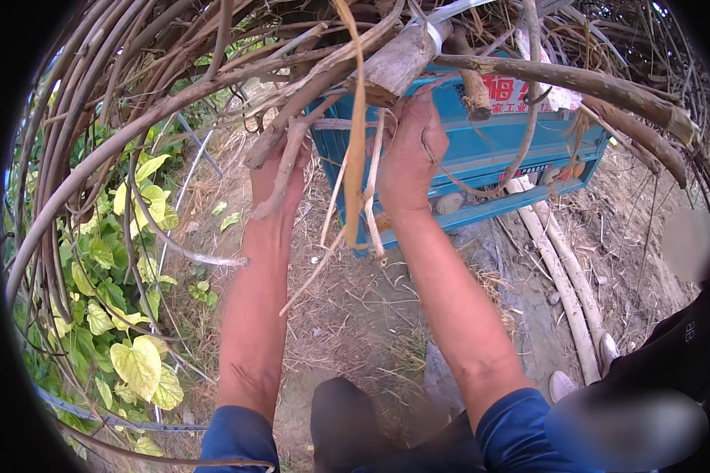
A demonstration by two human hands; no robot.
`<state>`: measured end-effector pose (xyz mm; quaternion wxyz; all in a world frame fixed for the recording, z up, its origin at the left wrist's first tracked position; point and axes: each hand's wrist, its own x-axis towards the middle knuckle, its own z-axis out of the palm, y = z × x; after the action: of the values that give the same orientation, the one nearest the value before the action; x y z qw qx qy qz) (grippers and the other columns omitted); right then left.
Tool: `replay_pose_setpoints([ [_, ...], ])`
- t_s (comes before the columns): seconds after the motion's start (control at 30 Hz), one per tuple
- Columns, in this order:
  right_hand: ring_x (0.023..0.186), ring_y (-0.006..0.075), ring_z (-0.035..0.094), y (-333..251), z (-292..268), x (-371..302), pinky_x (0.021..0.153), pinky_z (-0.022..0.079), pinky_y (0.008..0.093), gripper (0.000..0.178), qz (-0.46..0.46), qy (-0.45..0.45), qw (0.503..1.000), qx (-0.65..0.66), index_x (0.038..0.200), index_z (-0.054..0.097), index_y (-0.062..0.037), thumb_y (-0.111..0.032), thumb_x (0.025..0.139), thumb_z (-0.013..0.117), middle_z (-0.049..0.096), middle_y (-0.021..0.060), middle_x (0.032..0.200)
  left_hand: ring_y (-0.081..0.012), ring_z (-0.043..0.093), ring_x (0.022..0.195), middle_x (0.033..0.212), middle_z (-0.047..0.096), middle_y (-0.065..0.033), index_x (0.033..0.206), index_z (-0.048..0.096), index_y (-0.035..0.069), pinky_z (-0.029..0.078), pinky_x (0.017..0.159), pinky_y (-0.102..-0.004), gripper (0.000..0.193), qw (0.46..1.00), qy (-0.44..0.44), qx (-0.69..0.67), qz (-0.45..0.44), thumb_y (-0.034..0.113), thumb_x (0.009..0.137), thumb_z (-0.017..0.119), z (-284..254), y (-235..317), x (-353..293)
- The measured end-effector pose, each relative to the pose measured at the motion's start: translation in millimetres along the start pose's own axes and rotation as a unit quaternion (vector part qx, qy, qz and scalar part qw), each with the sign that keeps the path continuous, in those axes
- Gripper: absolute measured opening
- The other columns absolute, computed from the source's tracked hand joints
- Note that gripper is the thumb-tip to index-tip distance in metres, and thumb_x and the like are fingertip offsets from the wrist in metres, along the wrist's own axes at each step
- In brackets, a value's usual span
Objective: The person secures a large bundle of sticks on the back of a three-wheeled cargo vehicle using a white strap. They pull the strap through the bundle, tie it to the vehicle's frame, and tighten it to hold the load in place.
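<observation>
A large tangle of cut branches [213, 87] hangs out over the rear of a blue metal vehicle [450, 189], above both my arms. My left hand [280, 172] is raised among the branch ends, beside a forked grey stub [288, 169] that crosses in front of it. Its fingers are hidden by the wood. To the right, my right hand [409, 154] is closed just below the sawn end of a thick log [390, 75]. What its fingers grip is out of sight. A strip of peeling tan bark [356, 158] dangles between my hands.
Leafy green vines [134, 331] grow at the left beside thin metal poles. Two pale poles [556, 292] lie on the dirt at the right. A person in dark clothes [670, 339] stands close on the right. Long branches [592, 83] jut out at the upper right.
</observation>
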<state>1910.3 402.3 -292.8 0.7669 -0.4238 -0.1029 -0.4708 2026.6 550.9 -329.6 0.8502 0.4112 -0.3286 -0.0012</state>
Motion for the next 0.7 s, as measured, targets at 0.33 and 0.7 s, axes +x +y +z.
replay_pose_setpoints([
  [0.33, 0.072, 0.0165, 0.057, -40.4, -10.5, 6.1, 0.056, 0.042, 0.0289, 0.044, -0.035, -0.051, 0.994, 0.089, 0.08, 0.057, -0.0044, -0.037, 0.105, 0.041, 0.058, 0.006, 0.077, -0.0038, 0.032, 0.056, 0.079, 0.051, 0.0002, 0.068, 0.045, 0.011, 0.024, 0.05, -0.0198, 0.023, 0.964, 0.015, 0.258, -0.055, 0.009, 0.089, 0.053, 23.4, 9.3, -20.5],
  [0.7, 0.063, 0.0105, 0.043, 53.9, 14.7, 18.9, 0.058, 0.039, 0.0283, 0.034, -0.088, 0.025, 0.995, -0.039, 0.084, 0.055, 0.0001, -0.025, 0.104, 0.045, 0.049, 0.0024, 0.069, -0.0051, 0.035, 0.057, 0.078, 0.053, -0.005, 0.07, 0.051, 0.004, 0.029, 0.048, -0.0203, 0.016, 0.992, 0.001, 0.086, -0.087, 0.005, 0.086, 0.05, -3.6, 12.6, -71.6],
])
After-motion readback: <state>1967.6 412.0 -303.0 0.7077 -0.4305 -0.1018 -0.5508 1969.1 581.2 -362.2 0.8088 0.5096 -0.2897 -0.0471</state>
